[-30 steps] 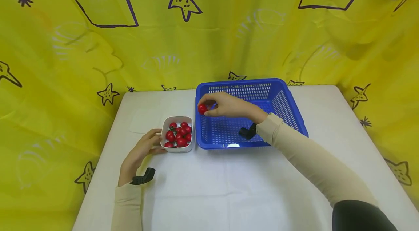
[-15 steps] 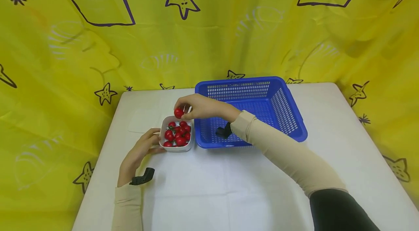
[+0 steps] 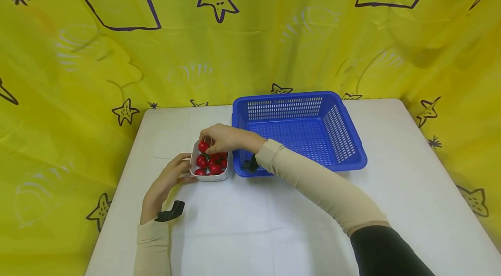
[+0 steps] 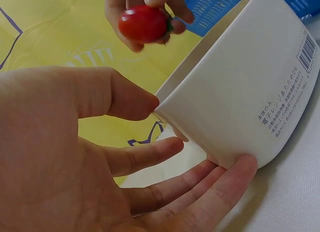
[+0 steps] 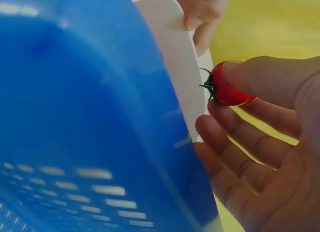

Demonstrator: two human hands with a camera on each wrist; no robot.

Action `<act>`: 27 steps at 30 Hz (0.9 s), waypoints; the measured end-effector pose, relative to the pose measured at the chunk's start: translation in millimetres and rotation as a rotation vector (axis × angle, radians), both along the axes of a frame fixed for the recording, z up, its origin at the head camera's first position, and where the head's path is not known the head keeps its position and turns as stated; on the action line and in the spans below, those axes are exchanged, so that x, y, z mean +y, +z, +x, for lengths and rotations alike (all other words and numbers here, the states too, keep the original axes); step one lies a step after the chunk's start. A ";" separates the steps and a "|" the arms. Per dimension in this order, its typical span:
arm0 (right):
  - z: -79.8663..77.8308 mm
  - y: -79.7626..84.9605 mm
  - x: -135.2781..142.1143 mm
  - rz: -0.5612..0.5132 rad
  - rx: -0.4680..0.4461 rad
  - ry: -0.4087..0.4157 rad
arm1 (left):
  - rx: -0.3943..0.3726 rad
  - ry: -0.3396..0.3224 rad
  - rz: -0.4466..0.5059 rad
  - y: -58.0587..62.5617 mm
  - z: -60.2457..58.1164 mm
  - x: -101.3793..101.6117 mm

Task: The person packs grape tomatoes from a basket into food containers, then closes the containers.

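My right hand [image 3: 224, 138] pinches a red cherry tomato [image 5: 231, 87] between thumb and fingertips. In the right wrist view, its green stem end faces the white container's rim. The white container [image 4: 215, 77] is small, squarish with rounded corners, and printed on one side. Several more cherry tomatoes [image 3: 215, 168] lie inside it. From the left, my left hand [image 3: 166, 180] holds this container, with fingertips at its rim and along its side. The held tomato overlaps the container's back left in the head view. My right hand hides part of the contents.
A blue perforated basket [image 3: 250, 171] stands right beside the container on a table with a white cloth [image 3: 235, 232]. My right forearm crosses its front left corner. A yellow patterned curtain [image 3: 250, 50] hangs behind and at both sides.
My right hand has carried the cherry tomato left from over the blue basket to the white container, then lower toward it. The left hand keeps its place on the container.
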State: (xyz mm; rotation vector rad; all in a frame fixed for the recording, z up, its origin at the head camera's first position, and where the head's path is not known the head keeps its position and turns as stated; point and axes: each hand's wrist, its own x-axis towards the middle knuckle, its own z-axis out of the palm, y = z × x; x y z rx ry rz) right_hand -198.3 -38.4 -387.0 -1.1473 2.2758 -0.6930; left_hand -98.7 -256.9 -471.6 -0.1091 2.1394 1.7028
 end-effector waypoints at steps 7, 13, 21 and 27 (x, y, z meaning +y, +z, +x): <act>0.8 -5.2 -9.5 0.093 0.009 -0.013 | 0.004 -0.001 0.005 1.4 0.6 0.9; 1.1 -5.1 -13.4 0.181 0.021 -0.043 | 0.011 -0.002 0.012 1.8 0.5 1.0; 1.1 -3.7 -22.9 0.284 0.072 -0.014 | -0.002 -0.002 -0.009 2.8 0.4 -0.4; 2.2 -8.3 -30.2 0.329 0.054 -0.021 | 0.004 -0.009 -0.002 2.1 0.9 -0.5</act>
